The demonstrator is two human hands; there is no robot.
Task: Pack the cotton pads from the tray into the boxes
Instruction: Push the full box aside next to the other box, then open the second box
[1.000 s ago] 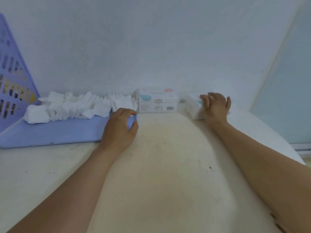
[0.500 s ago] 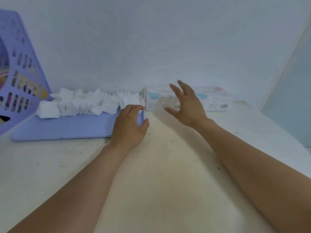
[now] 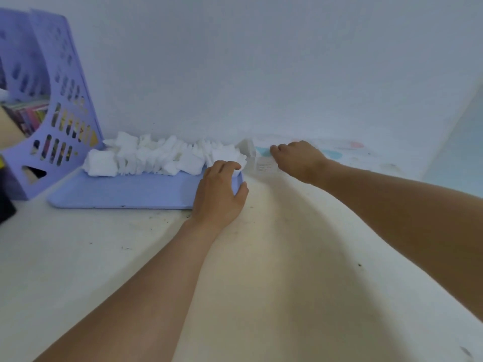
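A flat lilac tray lies at the back left of the table. A row of white cotton pads runs along its far edge. My left hand grips the tray's right end, fingers curled over the rim beside the last pads. Right of the tray, against the wall, stands a white box with pale blue marks and an open flap. My right hand rests on this box, fingers on its top. A second, blurred white box with pink and blue marks stands further right.
A lilac perforated file rack with books stands at the far left, close to the tray. A dark object sits at the left edge. The white wall runs right behind tray and boxes. The table surface is cream with small specks.
My right hand left the right box, crossed leftward in the air with fingers spread, and now rests on the box beside the tray. My left hand stays on the tray's end. The view shifted right.
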